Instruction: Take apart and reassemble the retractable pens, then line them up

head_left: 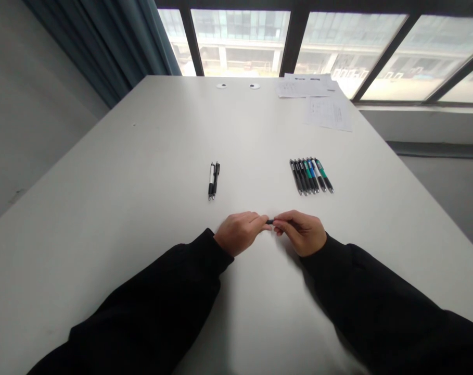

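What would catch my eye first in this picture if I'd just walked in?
First, the two bare hands near the front of the white table: the left hand and right hand meet at a small dark object. Beyond them lie a row of pens on the right and a pair of pens on the left. Papers sit at the far end, beneath bright windows.
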`<state>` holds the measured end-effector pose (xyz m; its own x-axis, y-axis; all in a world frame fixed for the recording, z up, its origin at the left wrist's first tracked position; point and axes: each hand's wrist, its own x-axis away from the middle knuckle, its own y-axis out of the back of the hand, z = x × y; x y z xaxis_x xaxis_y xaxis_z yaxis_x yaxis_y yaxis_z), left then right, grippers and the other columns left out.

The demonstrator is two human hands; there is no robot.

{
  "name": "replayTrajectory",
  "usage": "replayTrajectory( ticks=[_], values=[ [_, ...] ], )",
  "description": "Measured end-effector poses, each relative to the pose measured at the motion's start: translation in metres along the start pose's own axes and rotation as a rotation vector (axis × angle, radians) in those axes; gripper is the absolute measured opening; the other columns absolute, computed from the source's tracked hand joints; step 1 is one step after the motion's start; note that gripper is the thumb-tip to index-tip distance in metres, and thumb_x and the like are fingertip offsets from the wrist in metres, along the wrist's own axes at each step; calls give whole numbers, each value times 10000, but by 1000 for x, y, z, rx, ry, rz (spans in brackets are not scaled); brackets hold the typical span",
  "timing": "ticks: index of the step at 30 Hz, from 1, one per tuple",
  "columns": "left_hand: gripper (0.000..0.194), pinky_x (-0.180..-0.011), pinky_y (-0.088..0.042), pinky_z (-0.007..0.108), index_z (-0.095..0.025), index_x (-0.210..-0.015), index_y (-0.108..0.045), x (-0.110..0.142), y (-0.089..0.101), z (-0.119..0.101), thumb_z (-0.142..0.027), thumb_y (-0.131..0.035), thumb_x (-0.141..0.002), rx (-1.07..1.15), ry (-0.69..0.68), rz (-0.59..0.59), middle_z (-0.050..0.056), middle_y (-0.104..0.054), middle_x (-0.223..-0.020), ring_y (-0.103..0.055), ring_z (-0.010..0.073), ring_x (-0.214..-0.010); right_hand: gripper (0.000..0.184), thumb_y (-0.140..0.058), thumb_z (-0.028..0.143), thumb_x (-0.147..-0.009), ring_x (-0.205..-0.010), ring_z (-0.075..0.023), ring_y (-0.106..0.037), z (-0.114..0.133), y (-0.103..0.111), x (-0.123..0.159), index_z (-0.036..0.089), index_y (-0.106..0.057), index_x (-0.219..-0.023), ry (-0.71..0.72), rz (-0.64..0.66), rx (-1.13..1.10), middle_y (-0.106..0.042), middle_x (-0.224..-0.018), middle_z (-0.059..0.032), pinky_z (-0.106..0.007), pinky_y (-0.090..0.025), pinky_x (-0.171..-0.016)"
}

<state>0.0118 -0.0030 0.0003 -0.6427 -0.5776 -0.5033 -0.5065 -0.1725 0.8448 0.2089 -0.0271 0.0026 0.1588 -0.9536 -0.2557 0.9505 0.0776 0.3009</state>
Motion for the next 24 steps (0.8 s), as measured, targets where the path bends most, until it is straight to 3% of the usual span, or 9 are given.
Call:
replayTrajectory(
  ticks=[3,8,11,15,21,24],
  values=[
    [265,-673,-491,250,-124,-1023,-621,0,0,1,-347,-481,-992,-22,-17,-53,40,-690,-816,-657,139,-757,192,-631,305,-880,-592,-71,-614,-2,-1,-1,115,-648,-865,-17,-6,-31,-644,-680,-27,-185,-518,-621],
    [216,-629,-451,284,-158,-972,-637,-2,4,0,-354,-548,-958,-181,14,-84,19,-667,-767,-602,150,-682,358,-647,458,-853,-538,-86,-593,-8,2,-8,104,-600,-879,-196,22,-140,-643,-687,-43,-188,-493,-525],
    [163,-607,-426,288,-175,-944,-641,-2,7,-1,-306,-548,-961,-240,-20,-86,5,-654,-740,-572,144,-650,452,-550,523,-900,-469,-59,-529,-5,7,-12,94,-629,-782,-261,108,-14,-609,-610,-37,-160,-409,-457],
    [172,-621,-433,289,-159,-988,-637,-2,7,-2,-303,-546,-963,-224,-54,-97,7,-661,-748,-587,142,-665,476,-482,456,-943,-458,-32,-488,-2,10,-13,96,-631,-670,-177,138,148,-557,-533,-18,-149,-397,-508],
    [245,-551,-416,262,-154,-995,-636,3,1,0,-336,-472,-999,-84,23,-20,7,-669,-739,-626,123,-644,321,-604,423,-877,-493,-56,-532,-11,6,-8,104,-644,-870,-157,88,-13,-606,-626,-19,-162,-424,-493],
    [277,-528,-401,260,-160,-977,-640,5,0,2,-351,-441,-1009,-66,67,4,10,-666,-739,-621,120,-622,383,-693,428,-807,-554,-74,-570,-14,4,-8,106,-616,-1000,-159,71,-129,-622,-679,-22,-180,-475,-540]
  ],
)
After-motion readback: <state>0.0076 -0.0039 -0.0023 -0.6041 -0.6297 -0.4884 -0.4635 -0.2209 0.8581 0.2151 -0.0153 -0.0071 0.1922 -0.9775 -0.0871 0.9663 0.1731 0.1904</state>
